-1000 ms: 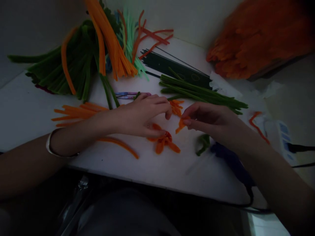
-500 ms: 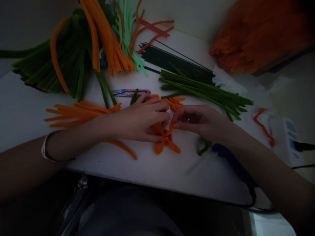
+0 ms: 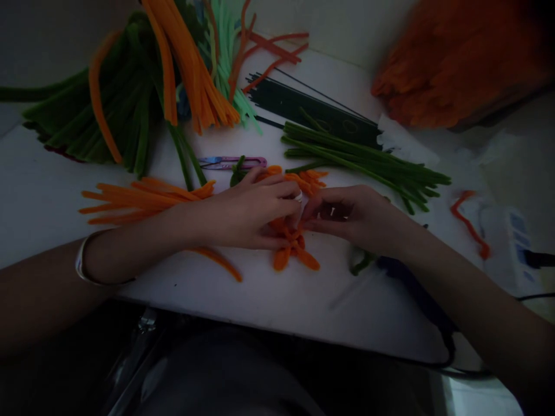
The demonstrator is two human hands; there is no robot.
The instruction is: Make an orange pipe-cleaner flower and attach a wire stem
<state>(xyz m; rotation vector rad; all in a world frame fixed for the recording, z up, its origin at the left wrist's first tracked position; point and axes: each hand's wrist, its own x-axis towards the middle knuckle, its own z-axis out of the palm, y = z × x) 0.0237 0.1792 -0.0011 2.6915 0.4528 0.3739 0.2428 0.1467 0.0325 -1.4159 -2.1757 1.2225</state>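
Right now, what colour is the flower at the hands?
Orange; the flower shows best in the head view, partly hidden.

We look down on a white table (image 3: 269, 294) in dim light. Behind its far edge rises a plain pale wall (image 3: 333, 29) — greyer beyond the table's left part. Below the near edge we find deep shadow, and under its right end a lighter surface (image 3: 481, 396), too dim to identify.

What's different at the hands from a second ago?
The right hand moved left, bringing its pinched orange piece to the orange flower. The left hand stayed at the flower; the snips and green strips lie as before.
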